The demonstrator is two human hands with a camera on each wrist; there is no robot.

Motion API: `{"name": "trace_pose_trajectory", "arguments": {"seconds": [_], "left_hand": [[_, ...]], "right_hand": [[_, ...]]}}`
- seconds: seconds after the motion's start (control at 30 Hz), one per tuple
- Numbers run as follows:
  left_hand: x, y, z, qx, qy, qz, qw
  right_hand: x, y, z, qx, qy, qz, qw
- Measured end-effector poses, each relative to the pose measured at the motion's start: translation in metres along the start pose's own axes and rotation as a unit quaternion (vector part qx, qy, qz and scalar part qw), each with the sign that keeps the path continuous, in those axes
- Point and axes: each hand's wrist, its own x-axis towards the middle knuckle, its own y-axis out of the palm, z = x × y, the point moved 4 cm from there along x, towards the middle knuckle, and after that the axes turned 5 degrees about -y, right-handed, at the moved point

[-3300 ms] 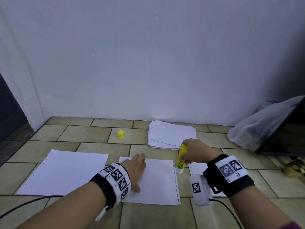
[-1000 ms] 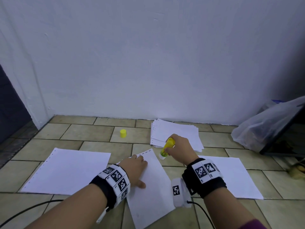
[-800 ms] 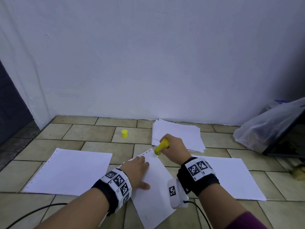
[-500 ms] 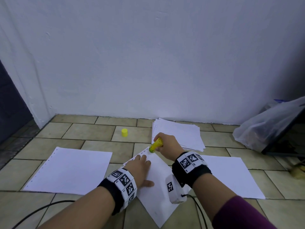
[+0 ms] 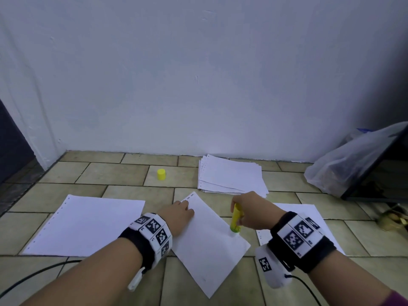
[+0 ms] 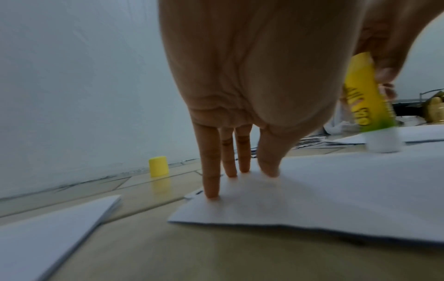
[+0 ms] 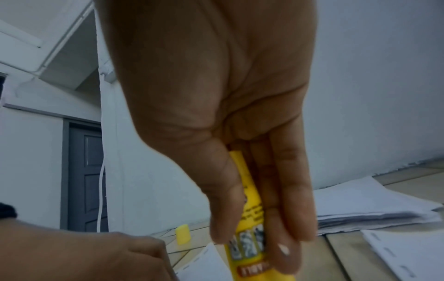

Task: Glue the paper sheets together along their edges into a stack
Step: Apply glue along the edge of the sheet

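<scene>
Head view: gluing step was in hand. Left hand lay flat, fingers straight, pressing the far-left corner of the sheet, which sat skewed on the floor. Right hand gripped the glue stick, fingers curled round it, tip down on the sheet's right edge, about midway along. Next move, as I judge it: run the stick on down that edge toward the near corner, left hand holding the sheet steady. A second sheet lay left, a third right, partly under the right wrist. Pile sat far, cap far left of it. Bare floor near the sheet gave room for the stroke.

Left wrist view: fingers straight, tips on the sheet close to its corner; the stick's white tip touched paper at right. Blurred.

Right wrist view: thumb and fingers pinched the stick; tip out of frame. Sheet edge just beside; pile right, well apart.
</scene>
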Motion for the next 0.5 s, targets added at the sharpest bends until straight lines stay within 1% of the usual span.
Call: {"name": "trace_pose_trajectory", "arguments": {"seconds": [0.13,0.2,0.27,0.3,0.33,0.37,0.43,0.47,0.5], "left_hand": [[0.003,-0.003,0.012,-0.049,0.024,0.001,0.999],[0.0,-0.005,0.014,-0.056,0.031,0.011,0.998],[-0.003,-0.006,0.019,-0.028,0.037,0.023,0.999],[-0.002,-0.003,0.023,-0.008,0.043,0.034,0.998],[-0.003,0.0,0.028,0.005,0.047,0.042,0.998],[-0.003,0.002,0.032,0.01,0.043,0.049,0.998],[-0.004,0.006,0.038,0.016,0.037,0.044,0.998],[-0.005,0.008,0.039,0.017,0.029,0.037,0.999],[-0.006,0.01,0.04,0.017,0.026,0.023,0.999]], "right_hand": [[-0.013,0.001,0.0,-0.046,0.001,0.046,0.998],[-0.015,-0.003,-0.001,-0.035,0.008,0.06,0.998],[-0.013,-0.011,-0.008,0.035,0.025,0.047,0.998],[-0.011,-0.018,-0.013,0.101,0.038,0.02,0.994],[-0.009,-0.025,-0.018,0.183,0.05,-0.022,0.982],[-0.008,-0.032,-0.021,0.276,0.057,-0.07,0.957],[-0.003,-0.042,-0.02,0.444,0.058,-0.144,0.882],[0.002,-0.042,-0.018,0.526,0.051,-0.158,0.834],[0.009,-0.04,-0.015,0.61,0.041,-0.155,0.776]]}}
